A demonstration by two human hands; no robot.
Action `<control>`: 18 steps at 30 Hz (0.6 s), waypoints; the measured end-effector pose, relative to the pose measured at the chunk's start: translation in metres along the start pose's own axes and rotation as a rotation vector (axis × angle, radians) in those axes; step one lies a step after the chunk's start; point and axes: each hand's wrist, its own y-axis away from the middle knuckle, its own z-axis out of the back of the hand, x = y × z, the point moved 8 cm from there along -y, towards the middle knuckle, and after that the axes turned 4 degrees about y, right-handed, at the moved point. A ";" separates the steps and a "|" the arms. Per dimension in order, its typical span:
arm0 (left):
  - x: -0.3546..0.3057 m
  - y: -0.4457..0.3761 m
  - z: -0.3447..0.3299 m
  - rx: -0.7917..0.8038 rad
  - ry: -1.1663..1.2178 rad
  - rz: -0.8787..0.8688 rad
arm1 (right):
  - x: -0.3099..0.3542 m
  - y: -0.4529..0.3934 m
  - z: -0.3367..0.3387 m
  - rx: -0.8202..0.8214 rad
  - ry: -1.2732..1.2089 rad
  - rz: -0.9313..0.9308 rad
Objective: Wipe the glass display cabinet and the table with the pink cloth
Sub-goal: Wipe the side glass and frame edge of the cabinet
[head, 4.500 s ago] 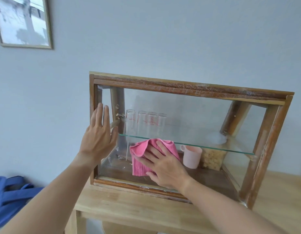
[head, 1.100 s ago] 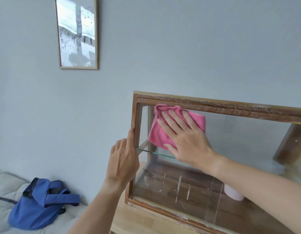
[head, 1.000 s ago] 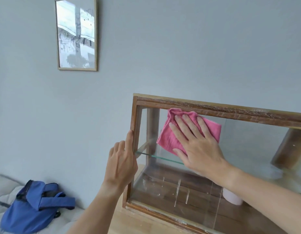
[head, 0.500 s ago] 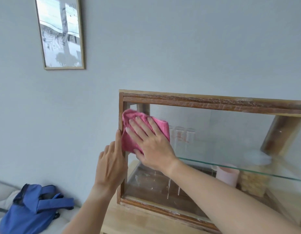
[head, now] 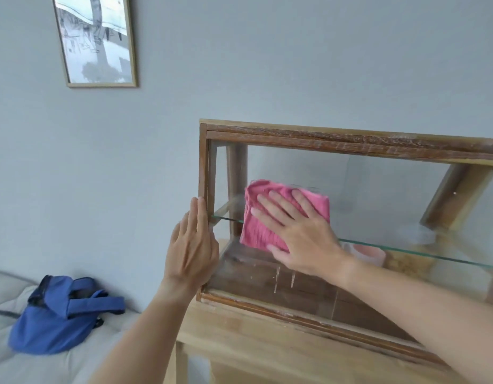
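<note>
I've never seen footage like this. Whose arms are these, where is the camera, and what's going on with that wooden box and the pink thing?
There is no machine here: these are a person's two bare arms, filmed by a wide-angle camera worn on the head, looking forward and down. The wooden box is a glass display cabinet standing on a light wooden table. The right hand lies flat, fingers spread, pressing a pink cloth against the cabinet's front glass to wipe it. The left hand rests with straight fingers against the cabinet's left wooden edge, apparently to steady it. Inside, under the glass shelf, stands a pink cup. A blue backpack lies at lower left, and a framed picture hangs on the wall.
</note>
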 end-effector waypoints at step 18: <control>0.001 0.009 0.011 0.068 0.054 -0.046 | 0.057 -0.038 -0.014 0.007 -0.032 0.032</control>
